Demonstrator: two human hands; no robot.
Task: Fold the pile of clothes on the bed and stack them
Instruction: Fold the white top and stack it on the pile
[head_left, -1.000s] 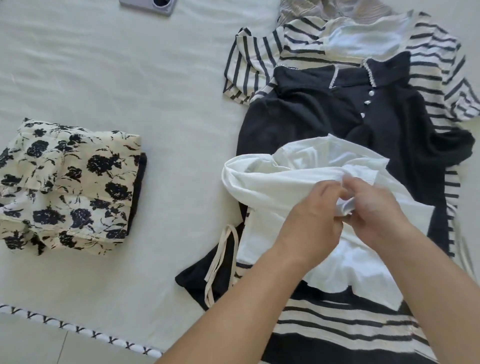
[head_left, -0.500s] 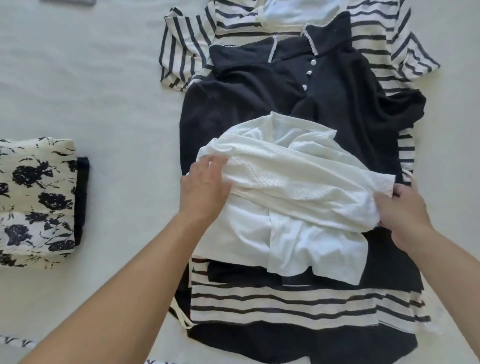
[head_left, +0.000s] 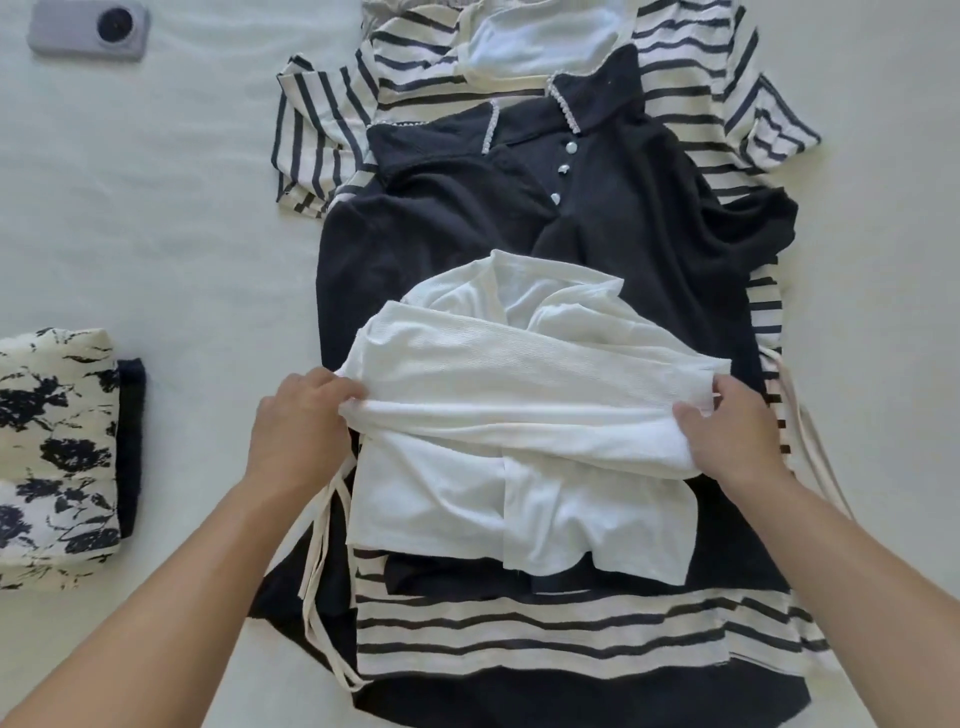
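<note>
Left hand (head_left: 298, 426) and right hand (head_left: 737, 436) set apart, each pinching one end of the ribbed white top (head_left: 519, 415), atop black collared shirt (head_left: 519, 218) and striped garment (head_left: 519, 639). Bare bed sheet (head_left: 182, 234) left; folded floral stack (head_left: 52, 452) at left edge, phone (head_left: 88, 30) far corner.

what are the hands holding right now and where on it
Both grip the white top: the left hand holds its left edge, the right hand its right edge.

left hand (head_left: 298, 431) and right hand (head_left: 737, 436) grip opposite ends of a white top (head_left: 519, 415) lying on a black collared shirt (head_left: 623, 218) (striped garment (head_left: 519, 629) beneath).
</note>
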